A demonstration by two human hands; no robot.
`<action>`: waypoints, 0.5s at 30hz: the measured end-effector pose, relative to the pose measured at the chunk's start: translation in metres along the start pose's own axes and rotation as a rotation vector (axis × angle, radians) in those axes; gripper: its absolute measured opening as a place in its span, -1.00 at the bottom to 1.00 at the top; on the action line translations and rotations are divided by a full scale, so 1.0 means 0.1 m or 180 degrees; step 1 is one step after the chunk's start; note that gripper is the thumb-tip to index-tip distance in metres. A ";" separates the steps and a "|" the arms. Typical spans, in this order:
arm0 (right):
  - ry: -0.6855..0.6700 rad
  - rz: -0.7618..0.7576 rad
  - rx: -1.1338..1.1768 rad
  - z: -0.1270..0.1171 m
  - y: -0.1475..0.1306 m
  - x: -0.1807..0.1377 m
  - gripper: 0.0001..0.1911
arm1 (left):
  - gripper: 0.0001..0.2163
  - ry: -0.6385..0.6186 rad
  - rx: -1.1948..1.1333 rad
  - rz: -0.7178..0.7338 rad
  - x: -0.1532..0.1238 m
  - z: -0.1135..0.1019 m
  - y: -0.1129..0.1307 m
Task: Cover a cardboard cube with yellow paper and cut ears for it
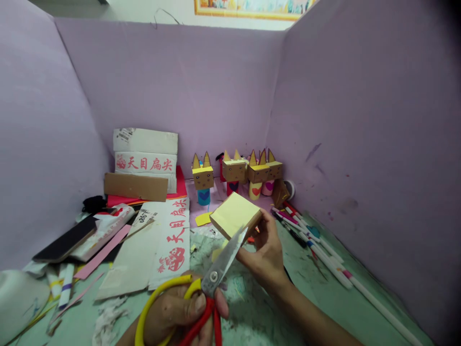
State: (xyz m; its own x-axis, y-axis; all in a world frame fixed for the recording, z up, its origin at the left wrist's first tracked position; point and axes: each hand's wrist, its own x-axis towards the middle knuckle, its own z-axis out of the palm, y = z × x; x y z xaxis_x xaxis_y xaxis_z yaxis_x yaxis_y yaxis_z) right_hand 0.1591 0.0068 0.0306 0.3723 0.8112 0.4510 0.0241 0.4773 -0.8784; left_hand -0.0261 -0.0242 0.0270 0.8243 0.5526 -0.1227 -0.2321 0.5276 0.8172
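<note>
My left hand (173, 312) grips the yellow and red handles of a pair of scissors (212, 276). The metal blades point up and to the right, and their tips meet the lower edge of a small box (235, 214). That box is brown cardboard with a pale yellow top face. My right hand (266, 252) holds it tilted above the table, thumb and fingers along its right side.
Several cardboard figures with pointed ears (234, 174) stand against the purple back wall. White marker pens (317, 247) lie along the right wall. Flattened printed cardboard (158, 245), a printed carton (146, 156), paper strips and a black flat object (66, 240) crowd the left.
</note>
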 end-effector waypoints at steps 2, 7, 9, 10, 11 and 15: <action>-0.0007 0.0022 0.0011 0.00 0.01 0.00 -0.22 | -0.68 0.0056 0.0131 -0.0076 0.00 0.01 0.03; 0.0021 0.0097 -0.0015 0.01 0.02 0.01 -0.21 | -0.68 -0.0046 0.0495 -0.0101 -0.08 0.05 0.17; 0.0061 0.0221 -0.0039 0.00 0.02 0.04 -0.23 | -0.69 0.0029 0.0705 -0.0121 -0.16 0.05 0.27; 0.0072 0.0283 -0.0035 0.00 0.02 0.06 -0.23 | -0.68 0.0238 0.0888 -0.0073 -0.20 0.04 0.32; 0.0065 0.0335 -0.0016 0.00 0.02 0.07 -0.24 | -0.67 0.0646 0.1180 0.0025 -0.23 0.01 0.38; -0.0181 0.0442 0.0218 0.03 0.05 0.08 -0.26 | -0.69 0.3355 0.3804 0.0179 -0.30 -0.20 0.63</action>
State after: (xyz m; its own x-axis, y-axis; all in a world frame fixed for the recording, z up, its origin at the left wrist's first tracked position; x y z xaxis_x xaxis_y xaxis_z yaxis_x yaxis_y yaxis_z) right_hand 0.1597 0.0164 0.0302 0.3145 0.8878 0.3360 -0.0879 0.3797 -0.9209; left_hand -0.0755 0.0057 0.0703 0.0014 0.9998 0.0187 0.6900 -0.0145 0.7237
